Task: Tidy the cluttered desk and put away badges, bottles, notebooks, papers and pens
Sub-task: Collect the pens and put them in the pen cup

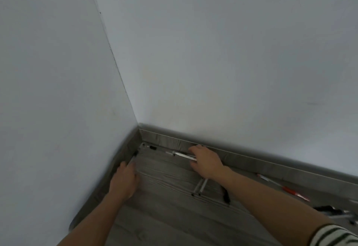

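Down in the corner of the room, both arms reach to the grey wood-grain floor [166, 212] where the skirting board [242, 157] meets the plain white walls.

The right hand [207, 160] is curled, knuckles up. It grips two grey pens [200, 186], whose slim barrels stick out side by side from under the palm toward the person. Its fingertips lie over a white pen [182, 154] stretched along the foot of the skirting.

The left hand [124, 179] shows its back, fingers stretched toward the left wall. They are at a thin pale pen [134, 158] lying close against the skirting there. The blur hides whether they pinch it or only touch it.

A small black cap-like piece [153, 147] sits right in the corner. Farther right on the floor lie a white-and-red pen [269, 180], an orange-red pen [294, 192] and a short black item [225, 196]. A blurred heap of more stationery [333, 213] sits at the edge of view. A striped sleeve [333, 236] covers the upper right arm.
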Tool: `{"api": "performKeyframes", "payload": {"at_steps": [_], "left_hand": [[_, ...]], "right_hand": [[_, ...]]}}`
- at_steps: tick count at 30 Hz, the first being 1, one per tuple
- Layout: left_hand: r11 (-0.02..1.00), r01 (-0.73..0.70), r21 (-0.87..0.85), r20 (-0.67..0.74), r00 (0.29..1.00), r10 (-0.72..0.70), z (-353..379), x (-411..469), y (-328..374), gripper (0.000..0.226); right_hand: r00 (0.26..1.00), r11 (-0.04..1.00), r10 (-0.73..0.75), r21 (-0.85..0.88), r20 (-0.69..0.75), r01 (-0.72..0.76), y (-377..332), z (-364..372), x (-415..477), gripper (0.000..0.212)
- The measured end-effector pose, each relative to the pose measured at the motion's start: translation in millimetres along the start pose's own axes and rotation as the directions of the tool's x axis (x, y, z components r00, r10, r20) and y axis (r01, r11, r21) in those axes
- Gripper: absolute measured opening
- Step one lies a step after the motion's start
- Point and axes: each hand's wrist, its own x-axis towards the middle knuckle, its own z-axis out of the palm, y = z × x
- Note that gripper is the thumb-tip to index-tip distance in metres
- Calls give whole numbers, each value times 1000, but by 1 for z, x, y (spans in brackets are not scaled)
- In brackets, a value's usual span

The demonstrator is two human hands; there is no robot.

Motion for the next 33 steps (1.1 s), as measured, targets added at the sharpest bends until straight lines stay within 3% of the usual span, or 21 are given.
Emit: {"api": "performKeyframes", "payload": {"at_steps": [3,7,13,18,22,25,28,30,33], "left_hand": [[999,-3,-32,19,1000,3,5,19,2,43],[997,-14,71,-9,1000,14,6,41,9,34],[985,-85,152,-23,996,89,6,56,10,44],[992,-57,-113,-23,998,55,4,63,10,28],[955,-127,-270,-122,988,97,-1,66,22,35],[937,-166,-306,-170,978,118,0,68,37,23],[970,-72,-230,-79,995,55,6,73,43,32],[977,-3,-213,-9,1000,1,8,76,45,40],[959,25,-282,18,1000,-21,11,79,46,36]], "right_hand": [[996,999,26,-27,81,-24,-5,10,17,40],[993,979,74,-197,90,-55,-14,28,31,35],[985,937,116,-344,125,-66,-15,41,35,30],[984,940,121,-333,130,-71,-5,36,25,29],[992,971,105,-221,65,-88,7,28,10,43],[990,989,103,-94,-92,-111,15,19,-3,29],[968,986,149,-36,-202,-160,22,11,-11,31],[969,984,158,-50,-189,-170,20,9,-10,34],[986,978,162,-123,-39,-166,8,14,1,40]]}}
